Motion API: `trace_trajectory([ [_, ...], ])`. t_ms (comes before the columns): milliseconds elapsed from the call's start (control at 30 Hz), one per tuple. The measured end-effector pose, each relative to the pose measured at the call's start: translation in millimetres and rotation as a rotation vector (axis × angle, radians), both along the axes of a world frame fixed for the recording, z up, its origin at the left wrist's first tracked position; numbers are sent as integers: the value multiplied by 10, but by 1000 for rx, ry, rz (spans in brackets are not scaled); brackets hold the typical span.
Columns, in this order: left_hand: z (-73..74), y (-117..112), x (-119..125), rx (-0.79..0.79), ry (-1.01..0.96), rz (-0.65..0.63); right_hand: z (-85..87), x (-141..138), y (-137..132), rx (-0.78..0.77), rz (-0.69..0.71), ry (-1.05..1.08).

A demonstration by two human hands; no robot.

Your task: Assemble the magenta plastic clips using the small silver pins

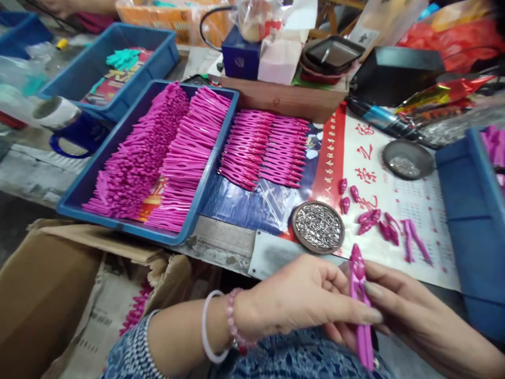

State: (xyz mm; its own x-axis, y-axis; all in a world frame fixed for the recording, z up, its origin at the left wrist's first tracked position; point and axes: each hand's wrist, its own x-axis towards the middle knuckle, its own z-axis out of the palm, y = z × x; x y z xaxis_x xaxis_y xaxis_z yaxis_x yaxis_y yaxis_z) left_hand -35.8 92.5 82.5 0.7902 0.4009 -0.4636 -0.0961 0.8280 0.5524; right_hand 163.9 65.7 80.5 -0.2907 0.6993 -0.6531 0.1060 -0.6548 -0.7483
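Near the dish of metal pieces, a pink clothes peg is pinched firmly by the left hand and right hand; assembly seems underway, steady alignment probably being required next.

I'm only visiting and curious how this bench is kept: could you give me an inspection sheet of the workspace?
Surface: worn table, partly covered by a printed sheet.
Job's things: pink pieces stacked in a blue tray; two columns of pink clips; small metal parts in a round dish.
Clutter: blue-and-white mug, dark blue box.
Hands: left hand and right hand both hold one pink clip.
Cables: black loop beside the dark blue box, possibly a cable; unclear.
Surroundings: cardboard box below the table edge; another person's arm, top left.
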Motion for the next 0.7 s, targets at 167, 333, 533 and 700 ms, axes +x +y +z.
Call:
trace_trajectory([
  [167,-144,-116,196,-109,48,7,-75,-26,-194,-153,-245,180],
  [333,-207,-131,326,-152,153,38,-101,40,-134,-192,-281,239],
  [533,-205,-59,418,-122,258,81,-197,82,61,-191,-223,275],
  [700,-234,-46,438,-135,296,141,-268,97,173,-266,-214,382],
])
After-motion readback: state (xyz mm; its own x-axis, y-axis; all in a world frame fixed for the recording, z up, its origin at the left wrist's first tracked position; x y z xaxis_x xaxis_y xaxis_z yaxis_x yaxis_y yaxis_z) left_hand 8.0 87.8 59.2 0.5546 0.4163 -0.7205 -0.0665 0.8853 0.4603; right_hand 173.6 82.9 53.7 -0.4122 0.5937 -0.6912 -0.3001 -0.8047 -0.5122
